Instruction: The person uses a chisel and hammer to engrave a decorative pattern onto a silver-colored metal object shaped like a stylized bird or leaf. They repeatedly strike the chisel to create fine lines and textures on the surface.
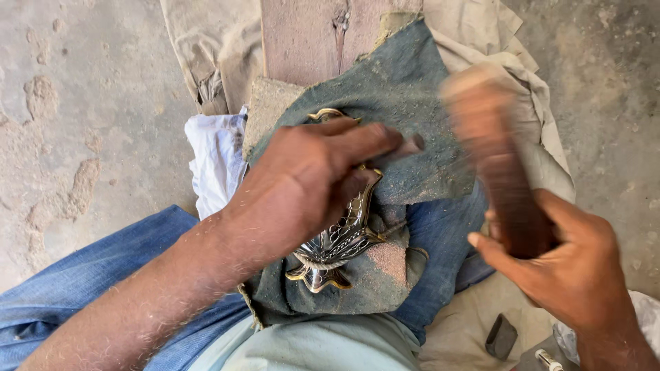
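My left hand [313, 182] presses down on an ornate shiny metal piece [337, 240] with gold edges and pierced silver work, and pinches a thin chisel-like tool [407, 148] between thumb and fingers. The piece lies on a dusty dark green cloth [405, 89] spread over my lap. My right hand [570, 268] grips a brown wooden mallet [498, 158], raised to the right of the piece and blurred by motion.
A wooden plank [302, 38] lies under the cloth at the top. White cloth [213, 154] and beige fabric [206, 48] sit beside it on a rough concrete floor [75, 124]. A small dark block [500, 336] lies at the lower right.
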